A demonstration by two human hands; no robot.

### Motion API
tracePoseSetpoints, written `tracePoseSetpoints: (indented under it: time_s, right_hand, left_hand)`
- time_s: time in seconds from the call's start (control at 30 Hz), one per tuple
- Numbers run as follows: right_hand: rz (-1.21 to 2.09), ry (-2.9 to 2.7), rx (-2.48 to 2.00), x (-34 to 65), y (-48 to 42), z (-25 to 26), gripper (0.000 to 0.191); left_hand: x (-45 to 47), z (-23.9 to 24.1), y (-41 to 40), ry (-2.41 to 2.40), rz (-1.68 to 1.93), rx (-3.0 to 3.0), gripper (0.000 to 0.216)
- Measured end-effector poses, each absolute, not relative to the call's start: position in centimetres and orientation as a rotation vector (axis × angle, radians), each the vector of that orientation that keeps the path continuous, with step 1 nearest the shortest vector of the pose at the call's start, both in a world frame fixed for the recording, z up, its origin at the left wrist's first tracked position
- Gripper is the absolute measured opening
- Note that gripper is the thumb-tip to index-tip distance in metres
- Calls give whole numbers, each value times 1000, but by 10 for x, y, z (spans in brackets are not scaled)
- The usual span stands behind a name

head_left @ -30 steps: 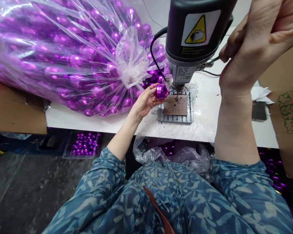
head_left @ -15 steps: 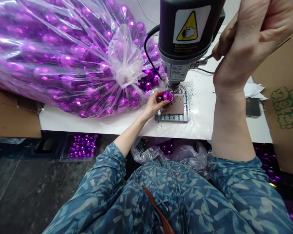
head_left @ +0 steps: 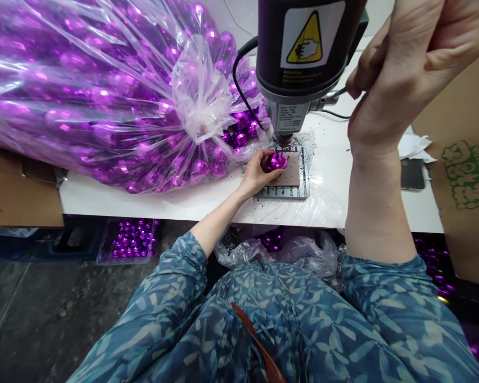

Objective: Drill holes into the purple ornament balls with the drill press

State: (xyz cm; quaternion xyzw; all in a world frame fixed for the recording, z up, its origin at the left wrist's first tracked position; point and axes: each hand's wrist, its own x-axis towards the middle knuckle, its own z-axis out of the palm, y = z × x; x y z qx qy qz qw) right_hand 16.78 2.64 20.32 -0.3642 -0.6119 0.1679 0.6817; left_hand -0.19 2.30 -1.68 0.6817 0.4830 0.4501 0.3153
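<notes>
Between the thumb and fingers of my left hand [head_left: 256,174] is a shiny purple faceted ball [head_left: 278,161], held over the brown block [head_left: 290,175] on the slotted metal base [head_left: 303,192]. Just above the ball is the lower end of a bench drill press [head_left: 299,80], its black housing marked with a yellow hand warning. My right hand [head_left: 411,64] is raised at the upper right, its fingers closed around the drill press lever [head_left: 338,93]. The grip end of the lever is hidden inside that hand.
A large clear bag of purple balls [head_left: 115,106] covers the table's left side. Dark shavings lie around the base. A phone [head_left: 413,174] and white paper [head_left: 415,148] are at right, beside a cardboard box [head_left: 463,223]. Below stands a tub of balls [head_left: 130,240].
My left hand has moved the ball slightly right and down over the block, and the ball appears turned. My right hand stays on the lever in nearly the same place.
</notes>
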Motion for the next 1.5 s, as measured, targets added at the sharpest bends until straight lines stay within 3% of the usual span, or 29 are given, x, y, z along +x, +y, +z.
tracePoseSetpoints:
  time_s: [0.3,0.57,0.8,1.37,1.5]
  right_hand:
    - [413,-1267,-867,165,26,207,95]
    - [278,-1251,-790,167,20,184,75]
    - [259,-1091,-814,163,12,160,93]
    - [128,-1158,-760,182,37,86,92]
    - [160,-1195,-782,181,35,95,95]
  left_hand:
    - [7,-25,20,1165,1206,1812,53]
    - [6,-38,21,1098,1235,1787,65]
    - [7,-46,22,1102,1242,1802,66]
    - [7,-48,24,1004,1279,1782,65]
    - [7,-49,25,948,1314,1749,65]
